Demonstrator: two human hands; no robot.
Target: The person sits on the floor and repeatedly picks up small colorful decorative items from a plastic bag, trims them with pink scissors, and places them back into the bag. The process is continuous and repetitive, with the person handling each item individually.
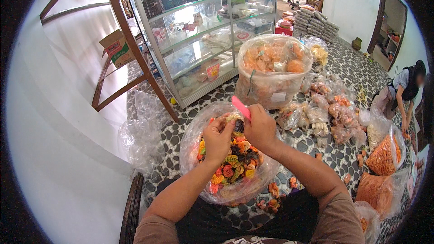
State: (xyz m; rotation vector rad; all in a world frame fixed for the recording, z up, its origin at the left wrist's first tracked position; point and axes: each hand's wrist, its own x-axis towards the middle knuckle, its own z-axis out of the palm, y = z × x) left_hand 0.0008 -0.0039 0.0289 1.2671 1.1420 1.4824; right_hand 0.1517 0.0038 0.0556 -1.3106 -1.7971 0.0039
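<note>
- Hands: two. Right hand [261, 129], frame centre, fingers curled round one pink flat object [241, 107]; left hand [218, 138], just left of it, fingers pinched on one pale piece [233, 117], kind unclear.
- Pink object: one; its free end projects above the right fingers, toward upper left. Pale piece lies between the two hands, at the left fingertips.
- Clear plastic bag [189, 154]: one, wide open, below the hands on the patterned floor [170, 141].
- Coloured pieces [228, 171]: many, red, orange, yellow, green; overlap prevents a count. They lie in the bag, beneath the fingers.
- Large clear sack [253, 89]: one, upper centre-right, holding orange packets.
- Glass cabinet [204, 80]: one, upper centre.
- Carton [118, 50]: one, upper left.
- Other person [401, 90]: one, right edge, bent forward.
</note>
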